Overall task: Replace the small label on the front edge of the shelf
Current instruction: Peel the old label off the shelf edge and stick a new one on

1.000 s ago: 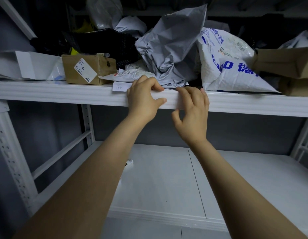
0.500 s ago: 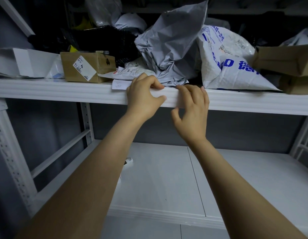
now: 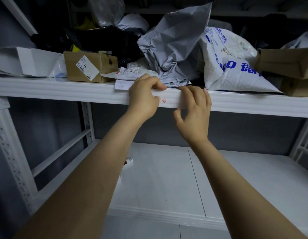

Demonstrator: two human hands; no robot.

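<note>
The white metal shelf's front edge (image 3: 63, 91) runs across the view at hand height. A small white label (image 3: 169, 100) with a red mark lies flat on that edge between my hands. My left hand (image 3: 143, 98) curls its fingers over the shelf top and pinches the label's left end with the thumb. My right hand (image 3: 195, 109) lays its fingers over the label's right end, with the thumb held apart below the edge. A white paper slip (image 3: 123, 85) with handwriting lies on the shelf just left of my left hand.
Parcels crowd the shelf behind: a brown box (image 3: 88, 66), a grey mailer bag (image 3: 172, 49), a white bag with blue print (image 3: 230, 64) and a cardboard box (image 3: 287, 62) at right. A small object (image 3: 128, 160) lies on the lower shelf (image 3: 244, 178).
My left thumb has slid left along the front edge, uncovering the red mark on the label. My right hand has stayed in place.
</note>
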